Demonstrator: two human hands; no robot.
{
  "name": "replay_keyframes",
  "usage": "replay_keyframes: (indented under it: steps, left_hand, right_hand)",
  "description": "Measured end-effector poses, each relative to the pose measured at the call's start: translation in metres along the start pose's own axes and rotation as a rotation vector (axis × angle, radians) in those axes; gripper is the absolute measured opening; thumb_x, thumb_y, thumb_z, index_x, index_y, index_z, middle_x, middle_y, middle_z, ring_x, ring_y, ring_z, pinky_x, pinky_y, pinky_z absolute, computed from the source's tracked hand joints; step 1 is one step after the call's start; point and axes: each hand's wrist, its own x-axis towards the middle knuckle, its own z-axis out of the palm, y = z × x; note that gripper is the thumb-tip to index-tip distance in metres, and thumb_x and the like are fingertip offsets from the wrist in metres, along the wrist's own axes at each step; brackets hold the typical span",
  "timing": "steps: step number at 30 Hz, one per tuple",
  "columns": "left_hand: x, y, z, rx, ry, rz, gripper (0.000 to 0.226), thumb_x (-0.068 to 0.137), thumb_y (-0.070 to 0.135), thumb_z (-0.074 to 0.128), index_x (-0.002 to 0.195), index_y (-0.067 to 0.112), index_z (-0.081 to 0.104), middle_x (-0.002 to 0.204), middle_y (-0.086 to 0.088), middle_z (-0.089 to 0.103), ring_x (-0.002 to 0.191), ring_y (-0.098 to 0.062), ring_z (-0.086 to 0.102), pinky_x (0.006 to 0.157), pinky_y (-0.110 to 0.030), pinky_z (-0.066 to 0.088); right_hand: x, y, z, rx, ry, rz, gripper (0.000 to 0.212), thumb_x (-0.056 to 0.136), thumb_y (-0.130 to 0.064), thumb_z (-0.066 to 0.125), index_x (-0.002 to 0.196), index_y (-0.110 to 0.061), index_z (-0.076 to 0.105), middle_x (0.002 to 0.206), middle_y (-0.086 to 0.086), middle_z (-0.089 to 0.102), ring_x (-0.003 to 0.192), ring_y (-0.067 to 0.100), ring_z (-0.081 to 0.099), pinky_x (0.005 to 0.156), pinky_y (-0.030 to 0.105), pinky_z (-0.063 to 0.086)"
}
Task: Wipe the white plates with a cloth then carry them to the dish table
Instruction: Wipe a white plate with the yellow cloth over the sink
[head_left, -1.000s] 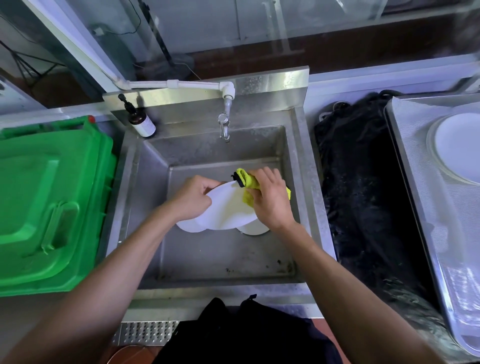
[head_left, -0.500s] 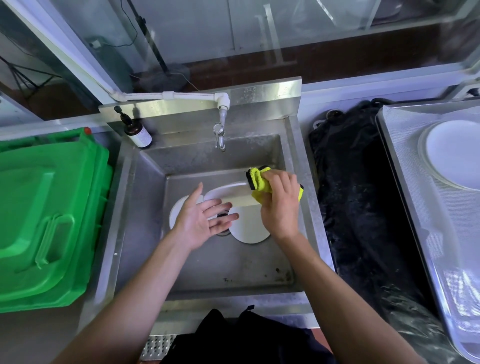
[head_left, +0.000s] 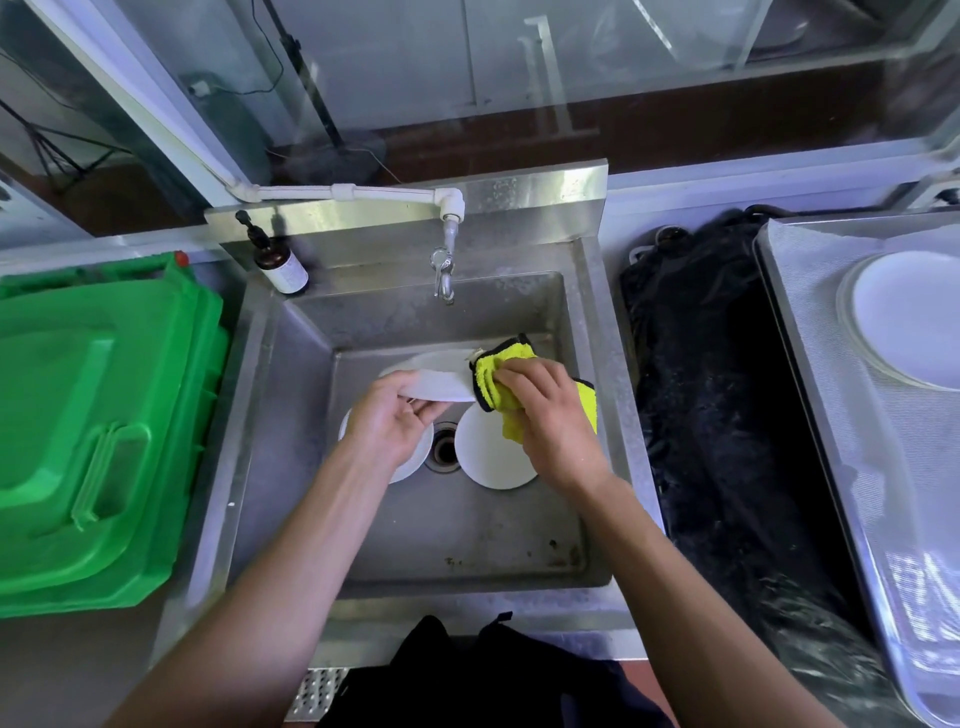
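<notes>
Over a steel sink (head_left: 291, 415), a person's left hand (head_left: 397, 423) grips the near-left rim of a white plate (head_left: 441, 376) held tilted above the basin, thumb on top and fingers curled beneath. The right hand (head_left: 545, 415) clutches a bunched yellow cloth (head_left: 501, 382) and presses it against the plate's right edge. Two more plates lie flat on the sink floor either side of the drain (head_left: 445, 449): one on the left (head_left: 413, 457), partly under the left hand, and one on the right (head_left: 493, 457), just below the cloth. Far right, a plate stack (head_left: 914, 317) sits on the dish table (head_left: 810, 395), with a black bag (head_left: 727, 415) between it and the sink. A green bin (head_left: 98, 415) stands on the left.

The risk lies in the grip. The plate hangs from one rim only, and a hard push from the cloth on the opposite side could lever it out of the fingers, more so if it is wet. A dropped plate would likely land on the two below and chip or crack them. The tap (head_left: 444, 270) just beyond is close enough to be knocked if the plate swings up. The carry to the right crosses the bag, where a loose hold could also fail.
</notes>
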Motion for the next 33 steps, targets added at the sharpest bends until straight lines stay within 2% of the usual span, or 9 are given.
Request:
replay_keyframes:
  steps: [5,10,12,16,19,22,25,30,33]
  left_hand:
    - [0.0,0.003,-0.008,0.102,-0.029,0.074,0.021,0.097,0.0,0.054,0.116,0.001,0.063,0.109,-0.015,0.073,0.104,-0.031,0.07,0.068,-0.04,0.062]
    - [-0.004,-0.003,-0.013,0.132,-0.048,0.081,0.033,0.097,0.002,0.057,0.131,0.002,0.059,0.123,-0.02,0.07,0.111,-0.036,0.069,0.067,-0.046,0.062]
    - [-0.006,-0.007,-0.012,0.157,-0.067,0.08,0.03,0.098,0.003,0.057,0.128,0.004,0.061,0.123,-0.023,0.07,0.111,-0.038,0.069,0.069,-0.048,0.062]
    - [-0.009,-0.015,-0.009,0.164,-0.12,0.079,0.027,0.099,0.003,0.056,0.125,0.008,0.062,0.115,-0.02,0.073,0.097,-0.034,0.074,0.071,-0.048,0.062]
    - [-0.01,-0.018,-0.01,0.16,-0.168,0.101,0.026,0.098,0.004,0.056,0.122,0.01,0.064,0.115,-0.016,0.074,0.098,-0.03,0.074,0.071,-0.047,0.062]
    - [-0.012,-0.019,-0.011,0.173,-0.191,0.116,0.028,0.097,0.003,0.056,0.122,0.011,0.066,0.117,-0.015,0.074,0.1,-0.029,0.074,0.074,-0.048,0.061]
    - [-0.013,-0.021,-0.008,0.178,-0.187,0.115,0.034,0.096,0.002,0.056,0.129,0.009,0.063,0.121,-0.016,0.072,0.102,-0.03,0.072,0.076,-0.047,0.06]
    - [-0.016,-0.019,-0.004,0.143,-0.173,0.107,0.031,0.097,0.002,0.054,0.124,0.012,0.065,0.119,-0.014,0.073,0.091,-0.026,0.073,0.063,-0.033,0.058]
    - [-0.017,-0.017,-0.004,0.136,-0.164,0.114,0.035,0.097,0.003,0.054,0.13,0.009,0.062,0.124,-0.016,0.07,0.095,-0.028,0.072,0.064,-0.032,0.058]
  right_hand:
    - [0.007,-0.001,-0.005,0.083,-0.123,0.033,0.05,0.091,-0.004,0.063,0.139,-0.012,0.054,0.136,0.004,0.056,0.116,0.034,0.05,0.099,0.049,0.045]
    - [0.016,-0.017,-0.005,0.295,-0.073,0.251,0.058,0.087,-0.003,0.061,0.14,-0.026,0.049,0.139,-0.007,0.052,0.125,0.018,0.042,0.103,0.026,0.035]
    - [0.022,-0.029,-0.002,0.357,-0.053,0.279,0.055,0.089,-0.003,0.063,0.139,-0.024,0.052,0.139,-0.006,0.053,0.126,0.019,0.045,0.104,0.026,0.035]
    - [0.029,-0.045,0.005,0.4,-0.03,0.276,0.042,0.097,-0.007,0.059,0.139,-0.011,0.056,0.14,0.002,0.056,0.129,0.018,0.047,0.108,0.026,0.036]
    - [0.025,-0.046,0.012,0.277,-0.006,0.257,0.036,0.102,-0.012,0.053,0.137,-0.004,0.058,0.141,0.011,0.056,0.131,0.028,0.049,0.111,0.035,0.035]
    - [0.019,-0.045,0.017,0.216,-0.031,0.283,0.037,0.105,-0.018,0.047,0.139,-0.006,0.057,0.145,0.011,0.054,0.137,0.031,0.046,0.115,0.047,0.031]
    - [0.014,-0.048,0.02,0.199,-0.047,0.31,0.04,0.106,-0.021,0.042,0.141,-0.007,0.055,0.148,0.01,0.052,0.14,0.031,0.042,0.117,0.049,0.029]
    - [0.009,-0.062,0.026,0.155,-0.054,0.297,0.044,0.105,-0.022,0.041,0.145,-0.007,0.051,0.152,0.01,0.047,0.145,0.032,0.036,0.116,0.054,0.028]
    - [0.004,-0.066,0.029,0.144,-0.064,0.283,0.045,0.107,-0.022,0.041,0.148,-0.007,0.046,0.155,0.01,0.042,0.148,0.032,0.031,0.117,0.055,0.028]
